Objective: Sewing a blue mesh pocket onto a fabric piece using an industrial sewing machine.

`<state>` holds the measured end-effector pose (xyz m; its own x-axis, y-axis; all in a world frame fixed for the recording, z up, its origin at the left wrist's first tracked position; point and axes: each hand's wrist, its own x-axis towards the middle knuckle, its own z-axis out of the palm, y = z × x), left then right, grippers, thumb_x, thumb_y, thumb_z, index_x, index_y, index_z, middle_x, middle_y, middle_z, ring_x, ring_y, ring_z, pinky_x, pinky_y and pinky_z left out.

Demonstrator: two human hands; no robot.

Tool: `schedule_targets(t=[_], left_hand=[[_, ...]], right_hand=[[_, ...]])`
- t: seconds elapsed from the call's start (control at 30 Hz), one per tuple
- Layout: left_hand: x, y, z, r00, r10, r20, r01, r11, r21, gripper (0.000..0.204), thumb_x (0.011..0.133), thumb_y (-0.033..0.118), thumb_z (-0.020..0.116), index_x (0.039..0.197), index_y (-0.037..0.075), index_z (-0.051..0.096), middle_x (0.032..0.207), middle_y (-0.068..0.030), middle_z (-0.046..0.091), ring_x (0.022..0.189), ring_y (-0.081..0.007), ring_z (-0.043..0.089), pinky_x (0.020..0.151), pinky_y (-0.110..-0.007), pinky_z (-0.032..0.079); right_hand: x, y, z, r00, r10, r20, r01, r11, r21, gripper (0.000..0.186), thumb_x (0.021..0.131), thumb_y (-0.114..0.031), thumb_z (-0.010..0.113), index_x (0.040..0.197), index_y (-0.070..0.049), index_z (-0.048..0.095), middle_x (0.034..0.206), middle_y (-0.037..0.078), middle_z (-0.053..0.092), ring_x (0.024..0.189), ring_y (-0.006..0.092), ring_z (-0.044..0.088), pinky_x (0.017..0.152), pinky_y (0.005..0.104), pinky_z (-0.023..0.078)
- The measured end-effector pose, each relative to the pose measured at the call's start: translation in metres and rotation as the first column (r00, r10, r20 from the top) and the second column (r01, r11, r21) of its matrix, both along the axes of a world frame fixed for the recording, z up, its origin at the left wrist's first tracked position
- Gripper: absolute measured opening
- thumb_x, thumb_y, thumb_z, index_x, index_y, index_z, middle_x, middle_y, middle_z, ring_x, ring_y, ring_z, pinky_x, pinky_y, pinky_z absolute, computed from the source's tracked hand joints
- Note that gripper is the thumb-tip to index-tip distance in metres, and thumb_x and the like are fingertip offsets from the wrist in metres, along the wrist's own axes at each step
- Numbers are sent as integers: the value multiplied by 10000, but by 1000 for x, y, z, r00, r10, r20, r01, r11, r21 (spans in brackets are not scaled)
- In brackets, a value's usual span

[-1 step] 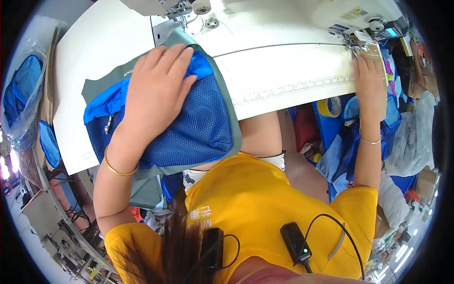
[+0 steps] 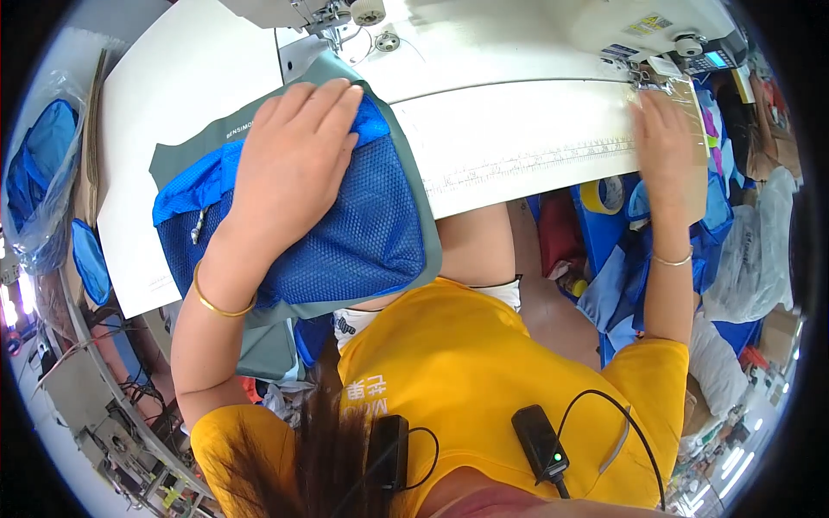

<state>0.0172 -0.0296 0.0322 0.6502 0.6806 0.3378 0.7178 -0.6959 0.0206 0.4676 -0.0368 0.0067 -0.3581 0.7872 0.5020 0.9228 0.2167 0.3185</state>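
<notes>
My left hand [image 2: 298, 164] lies flat with fingers stretched over a blue mesh pocket [image 2: 363, 207], which sits on a dark grey-green fabric panel [image 2: 423, 220]. A bright blue band runs along the pocket's upper edge, and a cord pull [image 2: 198, 226] hangs at its left part. The panel's upper corner reaches up beside the sewing machine's needle area [image 2: 332, 34]. Far to the right, my right hand [image 2: 667, 147] is over the table's end, slightly blurred, fingers extended towards small metal parts [image 2: 649, 79]. Nothing shows in it.
A white sewing table [image 2: 509, 112] with a printed ruler strip [image 2: 535, 158] stretches between my hands. A second machine head [image 2: 639, 26] stands at the back right. Below the right end are a yellow tape roll [image 2: 602, 196] and blue fabric pieces [image 2: 604, 293]. Bagged blue goods [image 2: 43, 164] hang at the left.
My right hand has shifted slightly to the left, away from the table's right end. My left hand has slid a little to the right on the pocket; the fabric stays in place.
</notes>
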Motion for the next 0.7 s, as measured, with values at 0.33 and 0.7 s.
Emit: schedule_targets(t=[0.33, 0.7], left_hand=[[-16, -7, -4, 993, 70, -99, -75, 996, -43, 390, 823, 29, 625, 1210, -8, 652, 1241, -138, 634, 1124, -316, 585, 983, -419, 475], [-30, 8, 1, 970, 233, -70, -240, 962, -128, 321, 838, 30, 660, 1154, -26, 643, 1207, -178, 651, 1137, -349, 590, 986, -425, 492]], right_hand=[[-225, 6, -20, 495, 785, -373, -860, 503, -83, 313, 871, -142, 641, 1156, -19, 682, 1220, 92, 675, 1175, 283, 626, 975, 369, 533], [-254, 42, -24, 489, 793, -363, -867, 486, -105, 312, 844, -203, 693, 1100, -25, 679, 1137, 85, 665, 1163, 234, 611, 1010, 336, 496]])
